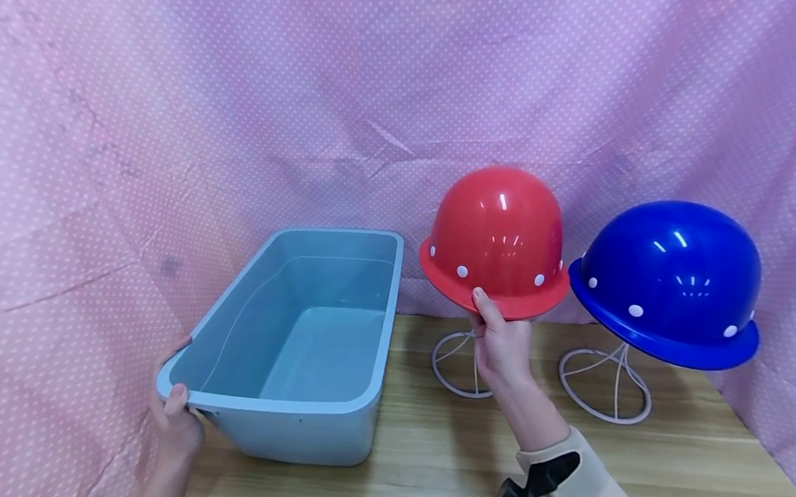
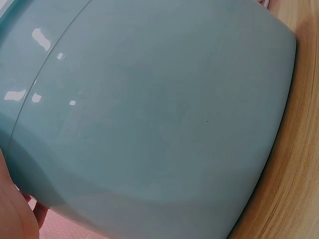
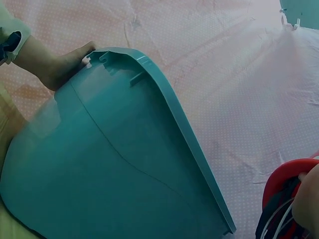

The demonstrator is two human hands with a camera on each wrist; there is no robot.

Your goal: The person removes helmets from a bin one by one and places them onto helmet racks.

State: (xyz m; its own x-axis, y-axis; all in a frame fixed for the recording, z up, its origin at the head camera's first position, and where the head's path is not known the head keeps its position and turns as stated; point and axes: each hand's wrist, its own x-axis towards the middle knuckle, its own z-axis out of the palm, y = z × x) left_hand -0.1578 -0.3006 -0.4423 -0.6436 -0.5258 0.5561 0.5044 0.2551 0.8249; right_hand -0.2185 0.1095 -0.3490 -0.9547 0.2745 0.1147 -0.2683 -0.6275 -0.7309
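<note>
A blue-grey plastic tub [image 1: 275, 406] stands on the left part of the table. My left hand [image 1: 175, 424] grips its near left corner, thumb over the rim; the left wrist view is mostly filled by the tub's outer wall [image 2: 159, 114]. To the right, my right hand [image 1: 504, 348] holds a red hard hat [image 1: 497, 224] by its front brim, thumb on top and fingers underneath. The hat sits over a white wire stand [image 1: 461, 394]. In the right wrist view, dark straps [image 3: 274, 211] show inside the red hat [image 3: 284, 172].
A blue hard hat [image 1: 673, 278] rests tilted on a second white wire stand [image 1: 605, 417], right beside the red one. Pink dotted cloth [image 1: 379, 90] hangs behind and at both sides of the wooden table [image 1: 428, 453].
</note>
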